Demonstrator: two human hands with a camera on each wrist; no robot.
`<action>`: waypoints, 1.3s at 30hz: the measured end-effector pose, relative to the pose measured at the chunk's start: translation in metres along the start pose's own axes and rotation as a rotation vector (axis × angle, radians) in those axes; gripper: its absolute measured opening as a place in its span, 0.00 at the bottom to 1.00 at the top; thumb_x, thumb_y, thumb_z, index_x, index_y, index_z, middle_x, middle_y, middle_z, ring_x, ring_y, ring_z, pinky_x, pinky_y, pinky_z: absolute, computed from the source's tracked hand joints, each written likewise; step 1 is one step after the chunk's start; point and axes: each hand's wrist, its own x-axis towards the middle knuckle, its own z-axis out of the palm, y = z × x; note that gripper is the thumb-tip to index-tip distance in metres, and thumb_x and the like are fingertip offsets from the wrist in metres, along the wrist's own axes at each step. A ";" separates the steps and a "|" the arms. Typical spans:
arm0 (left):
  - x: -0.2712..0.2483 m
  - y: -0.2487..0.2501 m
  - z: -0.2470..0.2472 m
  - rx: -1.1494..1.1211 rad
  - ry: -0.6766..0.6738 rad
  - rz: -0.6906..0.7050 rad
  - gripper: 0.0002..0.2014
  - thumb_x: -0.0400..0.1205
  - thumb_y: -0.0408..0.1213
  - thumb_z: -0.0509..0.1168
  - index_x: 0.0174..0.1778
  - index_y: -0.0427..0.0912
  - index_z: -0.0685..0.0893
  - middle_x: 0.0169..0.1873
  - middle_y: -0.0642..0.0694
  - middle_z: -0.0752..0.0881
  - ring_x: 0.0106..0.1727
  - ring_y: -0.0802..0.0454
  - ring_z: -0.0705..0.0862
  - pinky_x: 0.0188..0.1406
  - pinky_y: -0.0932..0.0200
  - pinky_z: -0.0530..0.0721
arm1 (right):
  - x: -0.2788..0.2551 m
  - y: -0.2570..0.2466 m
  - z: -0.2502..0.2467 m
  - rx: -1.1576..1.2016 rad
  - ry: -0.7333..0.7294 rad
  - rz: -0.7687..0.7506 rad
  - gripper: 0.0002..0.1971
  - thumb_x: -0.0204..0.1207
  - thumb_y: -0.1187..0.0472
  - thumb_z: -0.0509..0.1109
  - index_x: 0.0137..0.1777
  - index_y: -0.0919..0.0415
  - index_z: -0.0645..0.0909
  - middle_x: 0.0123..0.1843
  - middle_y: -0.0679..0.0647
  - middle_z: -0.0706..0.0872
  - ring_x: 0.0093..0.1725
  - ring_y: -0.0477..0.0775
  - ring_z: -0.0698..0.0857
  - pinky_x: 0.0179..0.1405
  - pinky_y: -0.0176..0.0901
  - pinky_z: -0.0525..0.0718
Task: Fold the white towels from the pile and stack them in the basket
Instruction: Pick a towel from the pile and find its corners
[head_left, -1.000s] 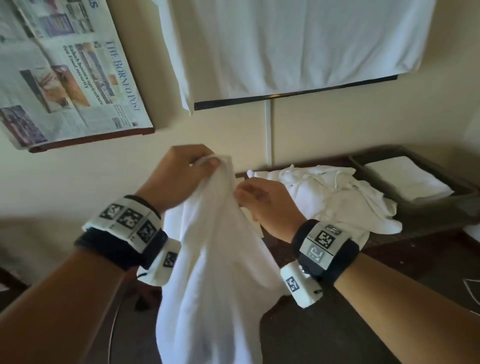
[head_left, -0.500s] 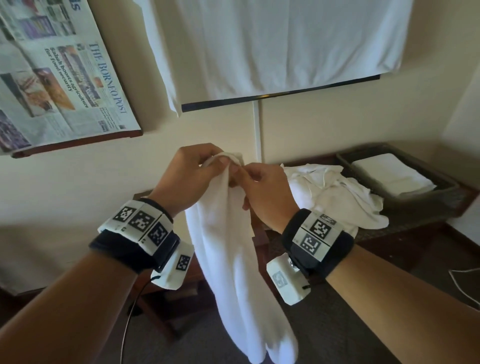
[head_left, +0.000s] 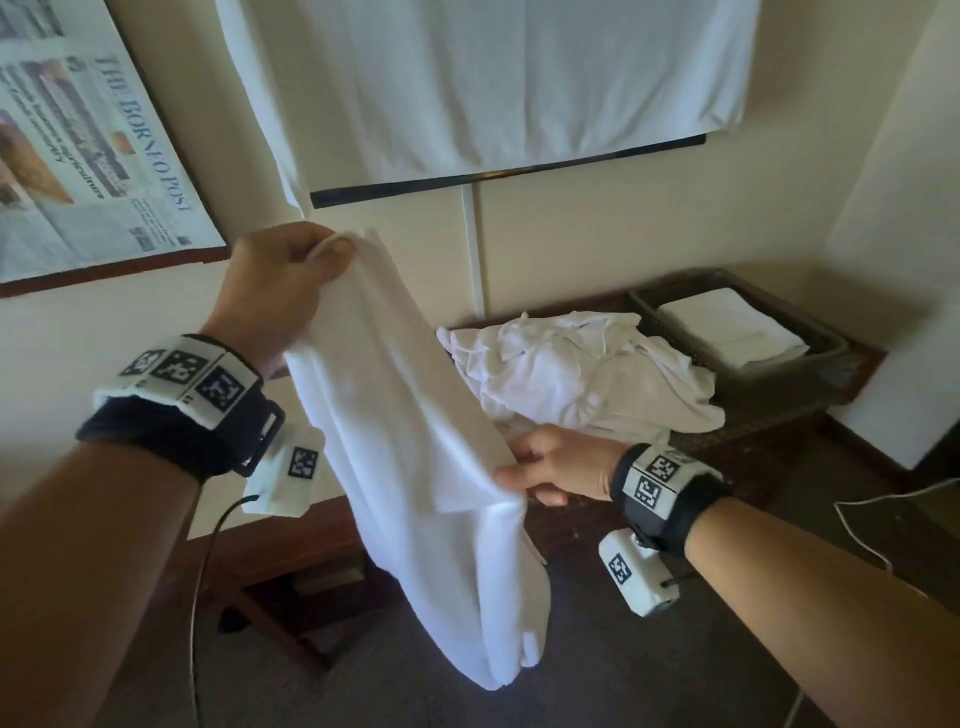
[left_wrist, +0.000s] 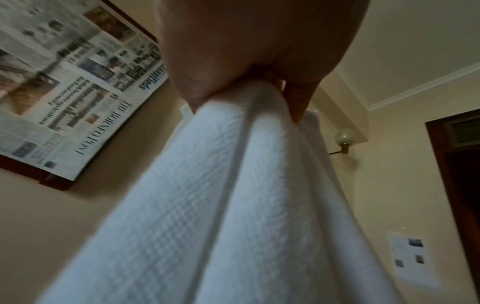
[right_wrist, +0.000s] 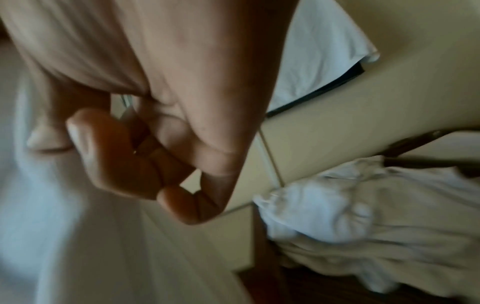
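Note:
A white towel hangs in the air in front of me. My left hand pinches its top edge up high; the left wrist view shows the thumb and fingers clamped on the bunched towel. Lower down, my right hand pinches the towel's right edge about halfway along its length. The right wrist view shows the right hand curled against the blurred towel. The pile of crumpled white towels lies on the dark table behind. A dark woven basket at the right holds a folded white towel.
The dark wooden table stands against a cream wall. A newspaper on a board hangs at upper left, and a white cloth covers something on the wall above. A white cable lies on the dark floor at right.
My right hand has left the towel's top edge and slid down its side to mid length. The left hand stays up, holding the top. The towel now hangs stretched between the two.

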 end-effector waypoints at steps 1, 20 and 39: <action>0.003 -0.005 -0.008 0.011 0.017 -0.007 0.08 0.82 0.47 0.70 0.37 0.56 0.90 0.30 0.58 0.86 0.35 0.59 0.83 0.41 0.61 0.82 | -0.002 0.024 -0.005 -0.066 0.012 0.073 0.08 0.81 0.57 0.71 0.57 0.58 0.85 0.44 0.58 0.83 0.23 0.48 0.68 0.23 0.39 0.64; -0.039 -0.025 0.000 0.153 -0.277 -0.064 0.08 0.86 0.38 0.69 0.43 0.45 0.91 0.39 0.46 0.89 0.39 0.60 0.83 0.44 0.60 0.81 | 0.047 -0.043 0.011 -0.176 0.276 -0.243 0.30 0.75 0.60 0.76 0.77 0.47 0.73 0.71 0.42 0.79 0.70 0.40 0.77 0.65 0.36 0.75; -0.104 -0.086 0.008 -0.158 0.042 -0.105 0.24 0.80 0.60 0.71 0.35 0.40 0.82 0.28 0.51 0.81 0.30 0.57 0.78 0.31 0.60 0.76 | 0.050 -0.243 0.009 -0.388 0.556 -0.880 0.10 0.81 0.70 0.65 0.51 0.63 0.88 0.45 0.45 0.89 0.46 0.36 0.84 0.51 0.30 0.79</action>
